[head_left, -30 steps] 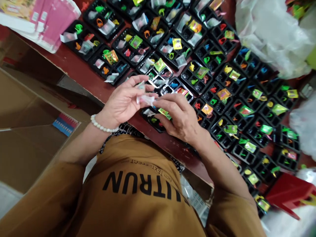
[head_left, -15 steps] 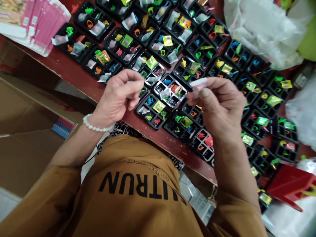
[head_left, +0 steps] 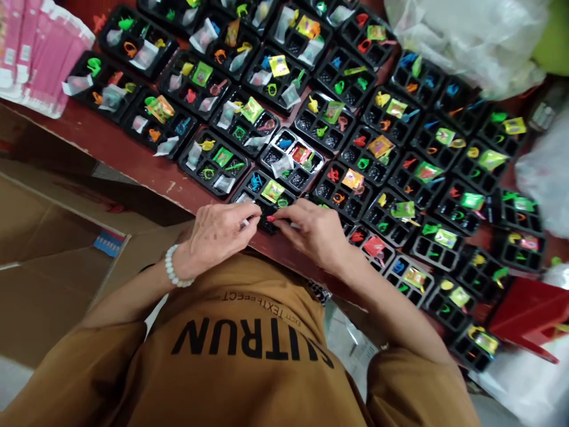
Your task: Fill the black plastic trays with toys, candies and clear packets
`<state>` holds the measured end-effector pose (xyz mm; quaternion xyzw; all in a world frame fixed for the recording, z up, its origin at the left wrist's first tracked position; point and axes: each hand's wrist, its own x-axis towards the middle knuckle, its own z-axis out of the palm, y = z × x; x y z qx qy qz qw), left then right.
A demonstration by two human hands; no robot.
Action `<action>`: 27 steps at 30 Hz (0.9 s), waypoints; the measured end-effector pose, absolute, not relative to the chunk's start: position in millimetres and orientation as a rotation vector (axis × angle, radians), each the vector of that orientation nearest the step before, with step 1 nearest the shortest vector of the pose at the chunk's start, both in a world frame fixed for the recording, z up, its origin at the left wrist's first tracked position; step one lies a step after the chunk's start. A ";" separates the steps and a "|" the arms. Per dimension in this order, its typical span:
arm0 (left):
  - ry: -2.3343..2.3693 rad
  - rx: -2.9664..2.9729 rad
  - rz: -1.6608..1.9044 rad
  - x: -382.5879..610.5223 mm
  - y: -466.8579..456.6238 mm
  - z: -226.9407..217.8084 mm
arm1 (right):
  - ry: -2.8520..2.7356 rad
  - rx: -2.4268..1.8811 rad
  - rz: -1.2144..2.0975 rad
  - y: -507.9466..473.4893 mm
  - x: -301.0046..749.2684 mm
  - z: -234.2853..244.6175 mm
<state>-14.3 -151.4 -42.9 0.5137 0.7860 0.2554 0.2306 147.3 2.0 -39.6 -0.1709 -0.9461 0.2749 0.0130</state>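
My left hand point(head_left: 222, 231), with a pale bead bracelet on its wrist, is closed in a pinch at the near edge of a black compartment tray point(head_left: 291, 185). A whitish bit point(head_left: 244, 223) shows among its fingers, too small to name. Opposite it, my right hand point(head_left: 315, 231) has thumb and fingers closed over the same tray. At its fingertips shows a small red plastic piece point(head_left: 271, 219); whether it is gripped or lies in its compartment I cannot tell. The tray also holds a blue figure point(head_left: 255, 182) and a yellow-green packet point(head_left: 272, 190). My hands hide its near part.
Many similar trays with small plastic toys and packets cover the dark red table point(head_left: 151, 181). Pink printed cards point(head_left: 57, 65) lie at the far left. A clear plastic bag point(head_left: 471, 41) sits at the back right, a red container point(head_left: 528, 317) at the right edge.
My right hand has come down and left to the near tray; the white packet it held is out of sight. My left hand has lowered to the tray's edge. The view has shifted.
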 end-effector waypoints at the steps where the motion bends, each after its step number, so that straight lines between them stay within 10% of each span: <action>1: 2.163 1.420 0.699 -14.7 -152.1 -43.2 | -3.058 -0.548 0.737 -2.4 144.1 -38.4; 10: 2.105 1.403 0.732 -14.5 -152.2 -46.6 | -3.366 -0.494 0.489 -11.2 123.7 -31.1; 19: 1.622 0.579 1.327 -19.9 -143.3 -27.1 | -2.252 -0.789 1.419 41.7 177.5 -2.2; 27: 1.284 0.111 1.403 -17.2 -122.8 -13.7 | -1.501 -1.321 0.801 167.0 322.3 -5.5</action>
